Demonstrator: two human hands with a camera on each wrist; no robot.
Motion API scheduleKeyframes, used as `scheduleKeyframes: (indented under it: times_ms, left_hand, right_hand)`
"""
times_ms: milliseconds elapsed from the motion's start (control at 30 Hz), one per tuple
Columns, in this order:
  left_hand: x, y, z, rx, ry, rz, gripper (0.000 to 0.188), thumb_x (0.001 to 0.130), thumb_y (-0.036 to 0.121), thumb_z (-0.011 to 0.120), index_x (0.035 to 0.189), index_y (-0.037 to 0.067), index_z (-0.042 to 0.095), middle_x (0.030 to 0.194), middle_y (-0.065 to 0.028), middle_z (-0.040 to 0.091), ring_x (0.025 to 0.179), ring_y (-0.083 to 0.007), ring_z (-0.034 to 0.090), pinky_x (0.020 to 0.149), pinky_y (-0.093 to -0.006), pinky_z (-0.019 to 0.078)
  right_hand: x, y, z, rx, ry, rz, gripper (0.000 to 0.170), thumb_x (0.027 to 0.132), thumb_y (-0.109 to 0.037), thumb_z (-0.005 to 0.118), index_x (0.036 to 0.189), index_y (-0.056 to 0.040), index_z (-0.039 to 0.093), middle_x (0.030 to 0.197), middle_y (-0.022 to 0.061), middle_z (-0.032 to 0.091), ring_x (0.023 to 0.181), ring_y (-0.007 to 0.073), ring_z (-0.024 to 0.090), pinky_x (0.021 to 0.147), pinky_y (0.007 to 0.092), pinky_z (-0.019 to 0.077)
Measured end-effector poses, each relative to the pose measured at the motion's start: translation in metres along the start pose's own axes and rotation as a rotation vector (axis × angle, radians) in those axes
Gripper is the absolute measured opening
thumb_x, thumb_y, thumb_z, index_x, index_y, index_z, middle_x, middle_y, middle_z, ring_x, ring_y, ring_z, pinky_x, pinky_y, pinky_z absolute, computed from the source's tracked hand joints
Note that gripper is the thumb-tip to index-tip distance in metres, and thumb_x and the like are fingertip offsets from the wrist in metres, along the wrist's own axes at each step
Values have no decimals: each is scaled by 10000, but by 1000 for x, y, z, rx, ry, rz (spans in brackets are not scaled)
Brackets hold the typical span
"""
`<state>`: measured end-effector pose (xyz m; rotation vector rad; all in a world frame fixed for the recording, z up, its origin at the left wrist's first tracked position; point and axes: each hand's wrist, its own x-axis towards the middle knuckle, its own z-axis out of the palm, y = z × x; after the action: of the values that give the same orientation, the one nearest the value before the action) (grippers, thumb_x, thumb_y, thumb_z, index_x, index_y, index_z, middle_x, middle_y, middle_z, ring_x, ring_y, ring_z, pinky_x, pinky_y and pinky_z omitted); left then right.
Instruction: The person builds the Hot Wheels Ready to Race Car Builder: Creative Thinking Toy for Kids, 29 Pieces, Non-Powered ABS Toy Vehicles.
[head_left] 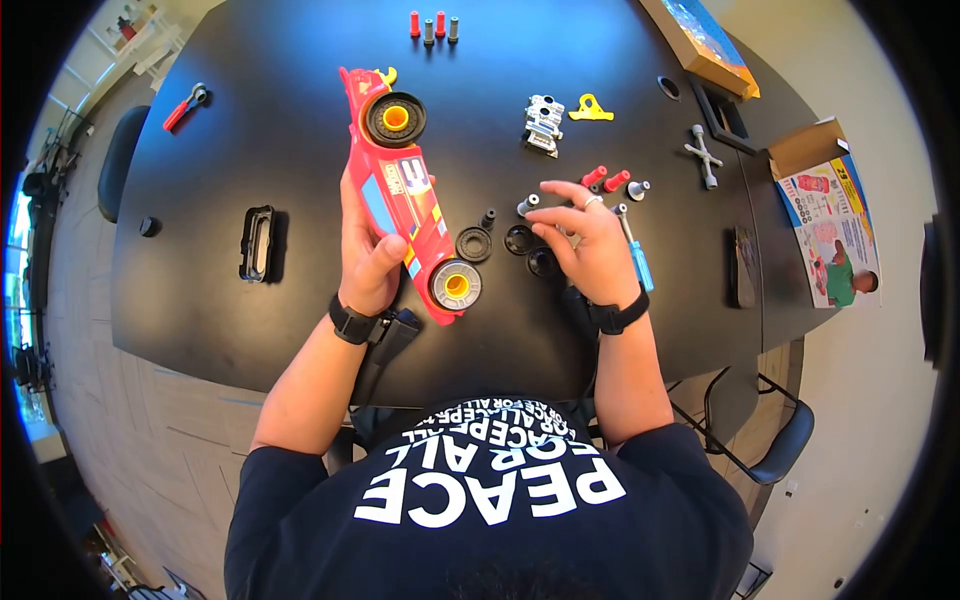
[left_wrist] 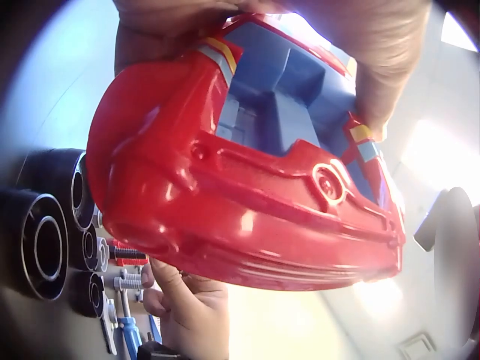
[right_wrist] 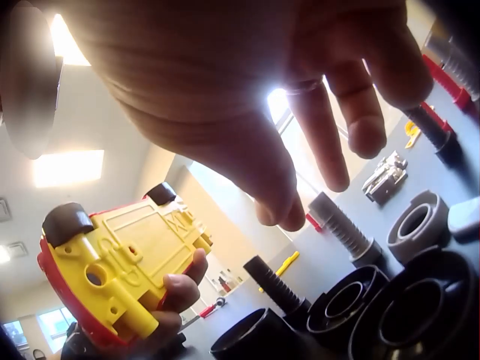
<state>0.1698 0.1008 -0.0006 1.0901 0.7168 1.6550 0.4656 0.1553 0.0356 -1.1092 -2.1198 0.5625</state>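
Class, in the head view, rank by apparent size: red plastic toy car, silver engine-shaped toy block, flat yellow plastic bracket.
1. Red toy car, though held nearer the camera
2. Silver block
3. Yellow bracket

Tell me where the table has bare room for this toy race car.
Bare: left, bordered by the red-handled ratchet, black oblong part and toy race car; centre, between the car and silver engine block. Crowded: around the right hand, with bolts, black wheels.
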Motion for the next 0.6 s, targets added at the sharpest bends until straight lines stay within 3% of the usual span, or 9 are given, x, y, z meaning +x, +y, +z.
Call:
scheduleKeyframes:
  times_ms: [33, 67, 233, 300, 333, 367, 433, 467, 600]
  left_hand:
    - [0, 1, 0, 6, -3, 3, 1129, 900, 646, 888, 1686, 73, 315, 1514, -250, 583, 1112, -295, 755, 920, -422, 654]
    - [0, 1, 1, 7, 3, 2, 1130, 901, 644, 886, 1686, 72, 309, 1511, -252, 583, 1109, -295, 754, 924, -424, 653]
    - [-1, 5, 5, 12, -1, -3, 1115, 917, 646, 864, 1686, 72, 297, 1511, -258, 579, 1110, -295, 752, 924, -426, 653]
    - [-1, 4, 6, 21, -7, 0, 1110, 919, 650, 858, 1683, 68, 302, 1508, -259, 581, 1105, -297, 755, 920, -427, 656]
    - [0, 4, 6, 22, -9, -1, 1110, 919, 650, 858, 1683, 68, 302, 1508, -259, 581, 1105, -297, 755, 920, -427, 656]
    - [0, 4, 5, 23, -10, 0, 1113, 916, 643, 865, 1685, 73, 297, 1508, -259, 582, 1102, -298, 757, 917, -428, 657]
    - [1, 2, 3, 28, -6, 6, 1116, 913, 636, 871, 1688, 79, 293, 1508, -260, 583, 1099, -298, 759, 914, -429, 658]
    - [1, 1, 3, 20, -5, 12, 1124, 907, 626, 883, 1692, 86, 286, 1509, -261, 584, 1099, -298, 760, 917, -431, 659]
    - [1, -3, 0, 19, -5, 15, 1150, 886, 604, 916, 1697, 106, 272, 1514, -267, 582, 1090, -301, 764, 934, -439, 662]
  right_hand:
    - [0, 3, 6, -81, -13, -87, 211, 971, -110, 838, 1182, -118, 854, 1412, 117, 747, 953, 300, 715, 890, 424, 602]
    - [-2, 2, 10, -78, -61, 0, 258, 979, -139, 831, 1236, -135, 847, 1403, 118, 747, 1127, 360, 698, 1001, 464, 586]
    - [-5, 5, 19, -219, -101, -49, 454, 927, -117, 863, 1373, -164, 790, 1306, 124, 749, 1137, 364, 691, 982, 460, 584]
    - [-3, -3, 13, -64, 39, -62, 522, 869, -77, 900, 1372, -152, 783, 1238, 133, 740, 1115, 379, 677, 990, 470, 571]
    - [-1, -12, 5, -33, 22, -16, 508, 862, -28, 912, 1348, -84, 777, 1183, 106, 727, 1037, 274, 717, 899, 390, 587]
    - [-3, -20, -2, -33, 23, -17, 508, 862, -28, 912, 1348, -84, 777, 1183, 106, 727, 1037, 274, 717, 899, 390, 587]
    - [-14, -35, -10, 530, 35, 215, 404, 944, -11, 861, 1337, -23, 769, 1099, 54, 718, 931, 140, 719, 772, 276, 556]
    - [-16, -45, -8, 722, 73, 98, 311, 1020, 6, 778, 1329, 27, 761, 1039, 24, 704, 880, 54, 696, 690, 188, 492]
    - [-33, -87, -25, 1000, -210, 187, 270, 1080, -34, 695, 1329, 47, 762, 897, 75, 780, 713, 60, 678, 599, 197, 487]
